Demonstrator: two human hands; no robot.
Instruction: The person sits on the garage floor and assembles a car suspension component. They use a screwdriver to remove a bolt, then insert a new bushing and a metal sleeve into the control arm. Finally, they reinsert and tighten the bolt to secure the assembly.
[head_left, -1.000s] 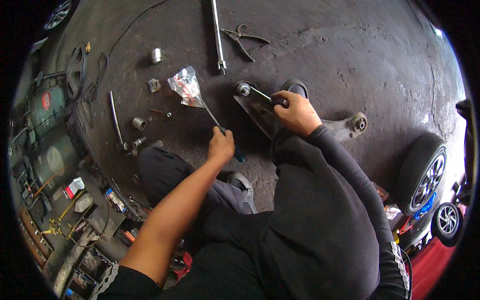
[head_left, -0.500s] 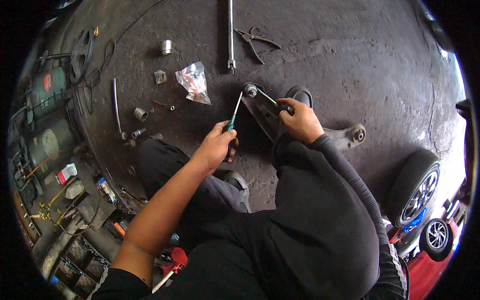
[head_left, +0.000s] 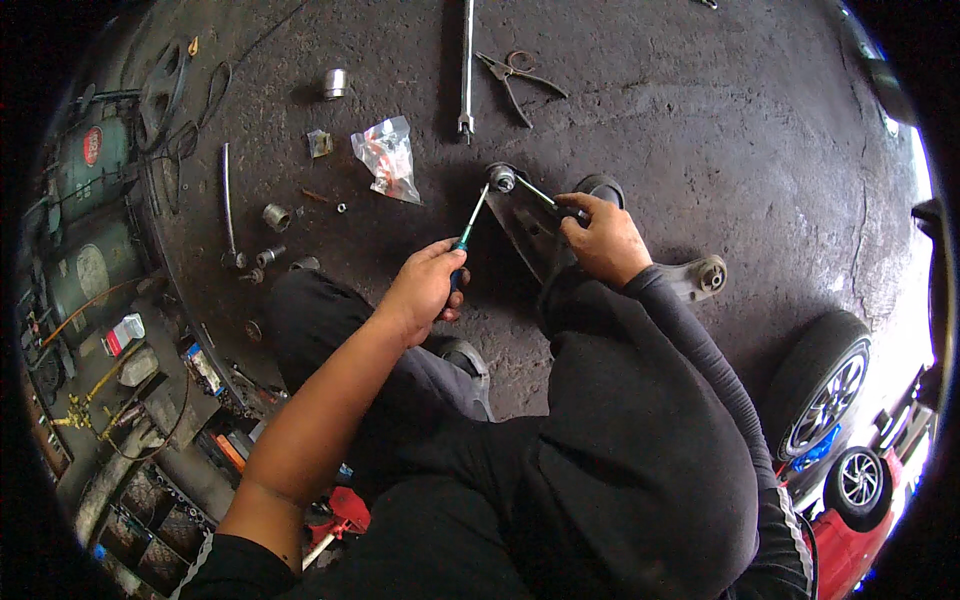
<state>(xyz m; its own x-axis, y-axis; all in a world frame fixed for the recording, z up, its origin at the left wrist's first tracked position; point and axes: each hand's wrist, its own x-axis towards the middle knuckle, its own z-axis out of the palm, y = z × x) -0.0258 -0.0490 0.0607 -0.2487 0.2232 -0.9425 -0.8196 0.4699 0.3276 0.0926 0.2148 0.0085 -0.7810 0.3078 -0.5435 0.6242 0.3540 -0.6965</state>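
A dark metal suspension control arm (head_left: 532, 235) lies on the floor between my feet, its ball joint (head_left: 501, 179) at the far end. My left hand (head_left: 428, 289) is closed round the handle of a screwdriver (head_left: 474, 217). That screwdriver's tip is at the near left side of the ball joint. My right hand (head_left: 605, 238) grips the dark handle of a second screwdriver (head_left: 537, 192), whose shaft slants to the joint's right side. Whether either tip presses into the joint is too small to tell. The arm's bushing end (head_left: 711, 274) shows right of my right forearm.
Beyond the joint lie a long metal bar (head_left: 467, 70) and circlip pliers (head_left: 520, 85). To the left are a clear plastic bag (head_left: 388, 160), a socket (head_left: 335, 84), a metal sleeve (head_left: 276, 217) and a ratchet handle (head_left: 228, 200). A wheel (head_left: 820, 385) lies at the right.
Both hands keep their grip on the screwdrivers, with the tips still at the ball joint. The left hand has tilted slightly; the whole view has shifted a little.
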